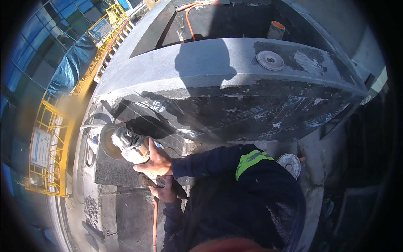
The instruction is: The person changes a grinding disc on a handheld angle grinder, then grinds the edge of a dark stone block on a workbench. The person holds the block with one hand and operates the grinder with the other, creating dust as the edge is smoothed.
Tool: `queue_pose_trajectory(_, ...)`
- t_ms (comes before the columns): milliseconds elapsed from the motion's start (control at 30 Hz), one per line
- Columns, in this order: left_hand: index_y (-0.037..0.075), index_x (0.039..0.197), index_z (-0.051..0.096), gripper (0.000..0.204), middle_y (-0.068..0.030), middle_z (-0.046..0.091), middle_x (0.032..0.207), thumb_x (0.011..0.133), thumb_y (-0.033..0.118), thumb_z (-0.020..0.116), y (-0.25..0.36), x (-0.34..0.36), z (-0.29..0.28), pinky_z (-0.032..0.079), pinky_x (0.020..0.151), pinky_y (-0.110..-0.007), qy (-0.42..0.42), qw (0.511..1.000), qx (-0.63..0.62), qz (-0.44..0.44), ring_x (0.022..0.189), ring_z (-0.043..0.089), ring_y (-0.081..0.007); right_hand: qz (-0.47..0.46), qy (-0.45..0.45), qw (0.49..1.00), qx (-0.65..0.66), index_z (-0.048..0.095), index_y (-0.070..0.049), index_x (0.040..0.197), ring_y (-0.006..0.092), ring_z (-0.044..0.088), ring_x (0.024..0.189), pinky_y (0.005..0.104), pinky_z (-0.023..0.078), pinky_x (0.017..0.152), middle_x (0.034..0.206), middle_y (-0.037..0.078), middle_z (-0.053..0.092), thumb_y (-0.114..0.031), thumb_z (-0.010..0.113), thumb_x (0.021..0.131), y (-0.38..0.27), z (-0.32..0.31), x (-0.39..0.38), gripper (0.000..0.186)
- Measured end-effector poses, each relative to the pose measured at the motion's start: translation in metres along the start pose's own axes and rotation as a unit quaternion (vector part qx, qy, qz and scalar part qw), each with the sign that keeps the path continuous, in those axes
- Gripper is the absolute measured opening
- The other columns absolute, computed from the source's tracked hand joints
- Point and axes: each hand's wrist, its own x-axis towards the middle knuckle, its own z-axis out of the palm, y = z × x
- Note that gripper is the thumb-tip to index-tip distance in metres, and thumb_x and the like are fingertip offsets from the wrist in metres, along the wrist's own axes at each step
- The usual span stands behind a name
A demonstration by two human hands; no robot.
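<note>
My right hand (158, 160) is wrapped around the body of a dusty, pale angle grinder (131, 147). Behind it, my left hand (166, 192) grips the rear end of the same tool. The round grinding disc (110, 142) faces left, its surface smeared as if spinning. It stands beside a dark grey slab (115, 171); whether the two touch, I cannot tell. An orange cord or hose (155, 227) runs down below my left hand.
A grey coated ledge (147, 69) crosses ahead, carrying a round disc (270, 60) and my shadow. Behind it, an orange-rimmed pipe (276, 30) rises from a recess. Another dusty disc (289, 165) lies right of my arm. Along the left edge hangs a yellow work platform (63, 157).
</note>
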Motion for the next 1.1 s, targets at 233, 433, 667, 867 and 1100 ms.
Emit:
queue_pose_trajectory(233, -0.004, 0.134, 0.043, 0.072, -0.0118, 0.059, 0.119, 0.073, 0.006, 0.08, 0.051, 0.003, 0.017, 0.046, 0.095, -0.034, -0.09, 0.959, -0.263, 0.05, 0.106, 0.059, -0.0194, -0.138, -0.08, 0.964, 0.212, 0.02, -0.001, 0.141, 0.0241, 0.043, 0.126, 0.0402, 0.038, 0.105, 0.133, 0.015, 0.043, -0.026, 0.087, 0.071, -0.006, -0.019, 0.017, 0.1)
queue_pose_trajectory(433, 0.001, 0.14, 0.038, 0.078, -0.0111, 0.053, 0.127, 0.07, -0.01, 0.07, 0.056, 0.009, 0.032, 0.045, 0.099, -0.035, -0.087, 0.954, -0.283, 0.046, 0.116, 0.055, -0.021, -0.117, -0.091, 0.974, 0.172, 0.02, -0.001, 0.142, 0.0229, 0.046, 0.123, 0.039, 0.039, 0.105, 0.132, 0.014, 0.046, -0.022, 0.084, 0.074, -0.01, -0.035, 0.028, 0.096)
queue_pose_trajectory(667, -0.005, 0.14, 0.038, 0.067, -0.0168, 0.053, 0.132, 0.09, 0.033, 0.063, 0.014, 0.019, 0.042, 0.04, 0.103, -0.038, -0.05, 0.972, -0.13, 0.19, 0.123, 0.052, -0.0257, -0.129, -0.056, 0.978, 0.155, 0.026, 0.0, 0.139, 0.023, 0.048, 0.12, 0.0386, 0.039, 0.104, 0.129, 0.014, 0.048, -0.021, 0.084, 0.071, -0.005, -0.043, 0.038, 0.091)
queue_pose_trajectory(867, -0.004, 0.118, 0.051, 0.042, -0.0123, 0.062, 0.104, 0.105, 0.035, 0.041, 0.019, 0.02, 0.045, 0.045, 0.079, -0.03, 0.027, 0.99, -0.016, 0.137, 0.091, 0.058, -0.0162, -0.077, -0.102, 0.979, 0.161, 0.034, -0.001, 0.131, 0.0207, 0.053, 0.111, 0.0361, 0.043, 0.097, 0.122, 0.013, 0.053, -0.018, 0.083, 0.072, 0.003, -0.068, 0.05, 0.079)
queue_pose_trajectory(1100, 0.002, 0.102, 0.048, 0.035, -0.0071, 0.059, 0.074, 0.103, 0.037, 0.045, 0.039, 0.061, 0.001, 0.042, 0.049, -0.025, 0.147, 0.982, -0.11, 0.043, 0.055, 0.053, -0.0113, -0.001, -0.076, 0.982, 0.171, 0.034, 0.003, 0.129, 0.0221, 0.058, 0.107, 0.0367, 0.048, 0.094, 0.12, 0.016, 0.055, -0.007, 0.082, 0.071, 0.007, -0.074, 0.047, 0.076)
